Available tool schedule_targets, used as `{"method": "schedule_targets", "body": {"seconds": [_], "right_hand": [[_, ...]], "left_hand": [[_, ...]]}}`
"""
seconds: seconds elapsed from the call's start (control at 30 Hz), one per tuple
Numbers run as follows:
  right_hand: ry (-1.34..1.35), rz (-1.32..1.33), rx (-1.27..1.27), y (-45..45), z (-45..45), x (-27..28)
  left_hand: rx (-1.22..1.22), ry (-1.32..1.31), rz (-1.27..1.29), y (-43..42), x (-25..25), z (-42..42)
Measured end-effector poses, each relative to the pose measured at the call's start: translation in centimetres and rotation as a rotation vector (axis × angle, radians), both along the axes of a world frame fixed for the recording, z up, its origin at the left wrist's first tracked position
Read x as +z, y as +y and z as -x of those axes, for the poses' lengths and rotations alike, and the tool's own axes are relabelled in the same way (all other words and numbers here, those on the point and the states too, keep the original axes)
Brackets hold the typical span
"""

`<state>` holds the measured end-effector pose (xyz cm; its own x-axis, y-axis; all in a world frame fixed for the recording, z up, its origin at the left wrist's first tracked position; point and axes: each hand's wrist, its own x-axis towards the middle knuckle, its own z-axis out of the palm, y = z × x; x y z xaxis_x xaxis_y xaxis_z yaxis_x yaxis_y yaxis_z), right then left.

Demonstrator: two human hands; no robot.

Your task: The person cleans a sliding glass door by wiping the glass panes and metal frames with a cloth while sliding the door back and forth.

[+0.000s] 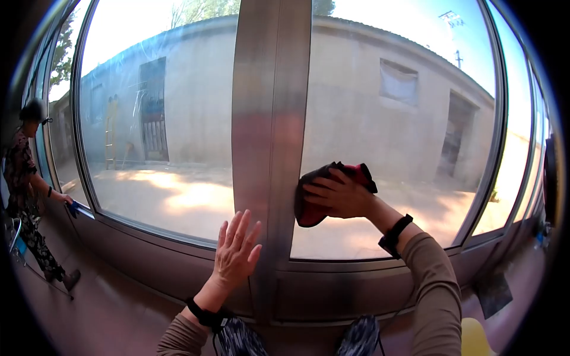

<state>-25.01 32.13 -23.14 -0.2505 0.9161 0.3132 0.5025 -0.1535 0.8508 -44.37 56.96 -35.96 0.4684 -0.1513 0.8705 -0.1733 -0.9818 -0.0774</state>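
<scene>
My right hand [338, 196] presses a dark red and black cloth [313, 213] against the lower left part of the right window pane [392, 136]. The cloth is bunched under my palm and fingers, and its left edge reaches the metal frame post [270, 142]. My left hand [236, 252] is raised with nothing in it, its fingers stretched upward. It is close to the lower part of the post, by the bottom corner of the left pane [196, 118]; whether it touches the metal I cannot tell. Each wrist wears a black band.
At the far left another person [27, 172] stands by the windows, one hand on a blue cloth [72, 207] at the sill. A dark mat [493, 295] lies on the floor at right. Something yellow [475, 337] is at the bottom right edge.
</scene>
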Motion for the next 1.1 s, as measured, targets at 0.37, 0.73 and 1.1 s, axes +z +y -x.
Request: {"method": "schedule_targets", "body": {"seconds": [0.37,0.73,1.1], "right_hand": [[-0.276,-0.795,-0.061,3.9,-3.9,24.0],[-0.243,-0.893,0.088,-3.0,-4.8,27.2],[-0.078,-1.216,-0.256,-21.7,-10.8,28.2]], "left_hand": [[-0.059,-0.283,-0.231,-2.5,15.9,-12.1],[0.156,-0.316,-0.34,-3.3,16.5,-13.4],[0.186,-0.415,-0.413,-3.4,16.8,-14.0]]}}
